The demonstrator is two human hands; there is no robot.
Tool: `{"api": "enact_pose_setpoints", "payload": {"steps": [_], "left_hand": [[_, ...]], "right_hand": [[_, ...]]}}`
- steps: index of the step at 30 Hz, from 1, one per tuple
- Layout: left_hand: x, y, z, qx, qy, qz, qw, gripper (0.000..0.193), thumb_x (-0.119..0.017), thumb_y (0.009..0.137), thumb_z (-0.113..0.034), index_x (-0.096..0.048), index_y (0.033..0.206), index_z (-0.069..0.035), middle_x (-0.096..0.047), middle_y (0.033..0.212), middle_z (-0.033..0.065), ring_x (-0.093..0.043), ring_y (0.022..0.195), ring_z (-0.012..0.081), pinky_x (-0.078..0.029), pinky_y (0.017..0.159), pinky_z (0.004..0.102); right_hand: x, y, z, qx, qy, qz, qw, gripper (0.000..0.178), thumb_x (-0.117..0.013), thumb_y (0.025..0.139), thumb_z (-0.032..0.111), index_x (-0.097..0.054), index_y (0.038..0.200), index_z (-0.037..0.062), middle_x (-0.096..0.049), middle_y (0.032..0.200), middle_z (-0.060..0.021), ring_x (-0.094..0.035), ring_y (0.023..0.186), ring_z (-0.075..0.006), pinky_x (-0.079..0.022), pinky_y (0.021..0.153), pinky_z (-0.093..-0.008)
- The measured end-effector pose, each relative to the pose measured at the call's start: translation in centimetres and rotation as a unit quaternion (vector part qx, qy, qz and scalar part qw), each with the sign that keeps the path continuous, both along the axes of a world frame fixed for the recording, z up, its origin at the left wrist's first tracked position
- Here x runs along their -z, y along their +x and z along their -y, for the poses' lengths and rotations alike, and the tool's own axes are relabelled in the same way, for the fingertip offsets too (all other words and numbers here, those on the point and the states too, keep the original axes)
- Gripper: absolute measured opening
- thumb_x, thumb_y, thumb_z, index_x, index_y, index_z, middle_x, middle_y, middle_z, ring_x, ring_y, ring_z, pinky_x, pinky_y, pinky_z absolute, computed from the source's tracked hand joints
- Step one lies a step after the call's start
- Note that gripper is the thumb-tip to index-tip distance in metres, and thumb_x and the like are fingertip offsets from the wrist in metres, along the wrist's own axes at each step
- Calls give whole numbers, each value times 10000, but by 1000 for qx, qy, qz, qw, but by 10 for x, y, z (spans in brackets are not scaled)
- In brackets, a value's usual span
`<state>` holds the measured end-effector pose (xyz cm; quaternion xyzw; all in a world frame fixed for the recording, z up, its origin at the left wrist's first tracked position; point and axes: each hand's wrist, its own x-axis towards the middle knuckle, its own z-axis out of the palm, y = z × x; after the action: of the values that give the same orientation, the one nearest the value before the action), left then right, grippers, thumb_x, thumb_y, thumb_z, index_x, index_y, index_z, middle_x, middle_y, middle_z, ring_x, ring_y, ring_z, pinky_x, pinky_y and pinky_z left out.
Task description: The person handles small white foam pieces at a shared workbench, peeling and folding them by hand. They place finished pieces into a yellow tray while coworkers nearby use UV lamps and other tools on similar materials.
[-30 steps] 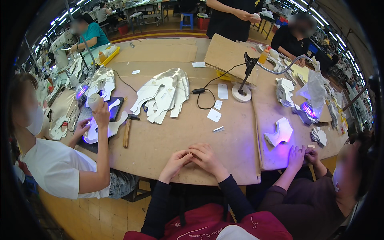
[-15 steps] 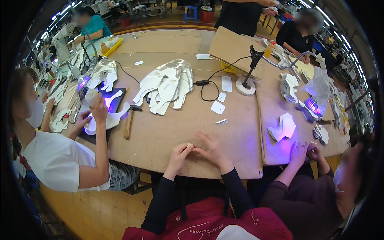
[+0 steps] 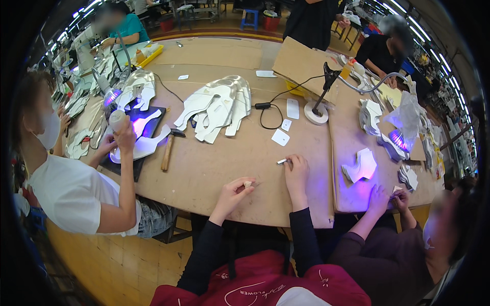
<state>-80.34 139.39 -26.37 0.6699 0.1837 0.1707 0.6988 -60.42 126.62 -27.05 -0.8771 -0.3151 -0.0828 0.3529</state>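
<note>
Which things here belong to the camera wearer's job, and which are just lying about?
In use, it seems:
pale bit, held by the left hand
white strip, at the fingertips of the right hand

Apparently lying about, untouched:
hammer
white cards
white cutouts

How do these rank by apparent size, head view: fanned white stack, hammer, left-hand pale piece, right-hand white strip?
Fanned white stack
Hammer
Smallest, too close to rank: pale piece in left hand, white strip at right hand; fingers may hide parts
</note>
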Motion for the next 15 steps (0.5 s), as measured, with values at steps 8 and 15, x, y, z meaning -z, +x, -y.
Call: {"api": "enact_pose_setpoints", "payload": {"steps": [8, 15], "left_hand": [[0, 1, -1, -14, 12, 5, 1000, 226, -600, 945, -184, -678, 1015, 16, -657, 960, 21, -542, 835, 84, -439, 773, 235], [1, 2, -3, -6, 27, -2, 1000, 219, -577, 953, -183, -681, 1004, 4, -651, 965, 13, -537, 860, 75, -435, 788, 235]], "right_hand": [[-20, 28, -28, 15, 27, -2, 1000, 95, -657, 807, 86, -609, 888, 71, -590, 947, -97, -553, 959, -302, -435, 812, -430], [-2, 60, -65, 5, 5, 32, 999, 205, -700, 758, 60, -602, 938, 57, -605, 932, -121, -566, 934, -323, -458, 814, -411]]}}
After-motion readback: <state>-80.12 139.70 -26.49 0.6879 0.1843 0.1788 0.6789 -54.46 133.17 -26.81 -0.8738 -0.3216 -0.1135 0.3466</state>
